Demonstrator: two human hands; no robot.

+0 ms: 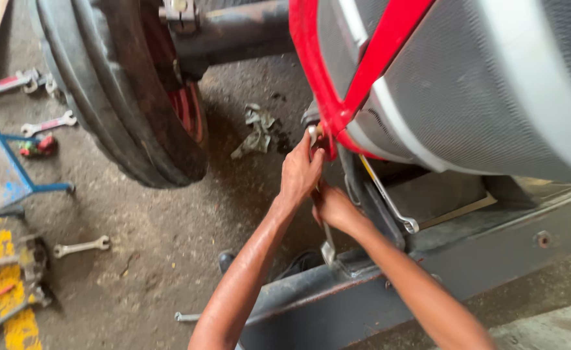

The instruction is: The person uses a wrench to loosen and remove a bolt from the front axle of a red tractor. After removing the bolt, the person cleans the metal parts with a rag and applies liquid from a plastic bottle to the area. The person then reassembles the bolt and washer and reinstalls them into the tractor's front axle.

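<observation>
A red metal strap [369, 61] wraps a big grey mesh-textured tank [467, 84] and ends in a bolted joint [316, 133] at its lower left. My left hand [300, 172] reaches up to that joint, fingers closed around the bolt. Just below it, my right hand [332, 207] is closed on a slim spanner whose lower end [328, 249] hangs down towards the frame. Another long ring spanner [389, 201] leans beside the tank, right of my right hand.
A large black tyre [123, 97] with a red rim [189, 110] and a dark axle [240, 32] stands to the left. On the concrete floor lie a rag [257, 129], loose spanners [81, 246] [49, 123], a blue stand [13, 175] and yellow paint [10, 291]. A grey frame beam [363, 295] runs below.
</observation>
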